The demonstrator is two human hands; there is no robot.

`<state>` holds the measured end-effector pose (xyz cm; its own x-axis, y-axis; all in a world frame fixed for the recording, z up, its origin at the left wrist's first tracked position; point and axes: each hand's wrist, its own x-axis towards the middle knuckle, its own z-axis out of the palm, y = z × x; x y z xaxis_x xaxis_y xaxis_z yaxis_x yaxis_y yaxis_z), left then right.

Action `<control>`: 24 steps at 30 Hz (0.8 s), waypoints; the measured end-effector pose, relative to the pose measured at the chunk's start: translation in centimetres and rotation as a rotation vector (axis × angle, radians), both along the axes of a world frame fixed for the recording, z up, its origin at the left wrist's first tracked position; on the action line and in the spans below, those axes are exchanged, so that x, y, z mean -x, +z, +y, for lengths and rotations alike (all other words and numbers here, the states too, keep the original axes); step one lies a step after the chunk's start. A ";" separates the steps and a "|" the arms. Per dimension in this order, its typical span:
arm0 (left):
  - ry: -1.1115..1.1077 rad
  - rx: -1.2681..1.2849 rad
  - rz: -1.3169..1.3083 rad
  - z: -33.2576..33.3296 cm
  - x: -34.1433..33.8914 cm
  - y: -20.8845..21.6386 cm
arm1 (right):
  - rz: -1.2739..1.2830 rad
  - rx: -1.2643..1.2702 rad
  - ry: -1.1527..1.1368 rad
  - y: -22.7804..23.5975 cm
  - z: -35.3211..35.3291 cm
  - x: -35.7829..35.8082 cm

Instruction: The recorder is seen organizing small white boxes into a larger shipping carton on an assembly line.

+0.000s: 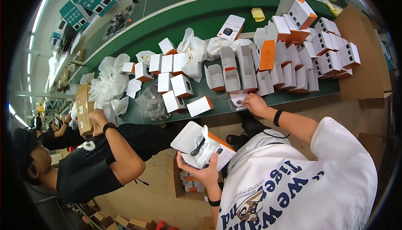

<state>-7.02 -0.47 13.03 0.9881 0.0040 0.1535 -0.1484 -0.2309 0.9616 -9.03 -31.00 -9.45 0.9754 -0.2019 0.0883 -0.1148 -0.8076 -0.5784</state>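
White T-shirt (331, 179) fills the lower right; lower centre, the left hand (204, 171) grips an open white-and-orange carton (226, 156); centre, the right hand (255, 104) touches a leaflet (237, 99), grip unclear.

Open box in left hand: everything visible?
The open box looks like thin cardboard, white with an orange side and dark printing on a white one. Its flap stands open; inside are a bundled black cable and crumpled white wrapping. It is tilted, held off the table by the left hand.
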 end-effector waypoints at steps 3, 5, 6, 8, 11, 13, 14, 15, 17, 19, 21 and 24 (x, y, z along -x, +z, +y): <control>0.002 -0.028 -0.001 -0.4 0.1 0.4 | 0.085 -0.157 -0.042 -0.3 0.3 -0.4; -0.007 0.022 0.007 -0.3 0.2 0.4 | 0.081 -0.239 -0.059 0.5 0.6 -0.4; -0.002 0.024 0.004 -0.5 0.3 0.2 | 0.084 -0.283 -0.080 1.2 0.5 -0.5; -0.007 -0.060 -0.056 0.2 0.1 -0.5 | 0.164 -0.339 -0.077 4.7 0.9 -1.2; -0.054 -0.056 -0.044 -0.3 -0.2 0.3 | 0.114 -0.559 -0.054 12.6 1.1 -0.4; -0.051 -0.117 -0.046 0.0 0.1 1.0 | 0.178 -0.873 -0.119 20.6 1.6 -0.1; -0.078 -0.073 -0.032 0.0 0.2 1.3 | 0.095 -0.933 -0.130 24.0 1.9 0.1; -0.110 -0.019 -0.021 -0.4 0.0 1.7 | 0.060 -1.008 -0.128 26.2 1.5 0.3; -0.127 0.106 0.023 -1.2 -0.1 2.8 | -0.165 -0.951 -0.011 29.7 2.4 0.2; -0.224 0.177 -0.015 -1.5 -0.3 2.8 | -0.221 -1.054 0.082 32.5 4.4 -0.2; -0.217 0.173 -0.027 -1.6 -0.3 2.3 | -0.168 -0.932 0.232 34.0 6.1 -1.0; -0.237 0.201 -0.010 -1.5 0.0 2.2 | -0.132 -0.644 0.422 34.1 7.5 -1.7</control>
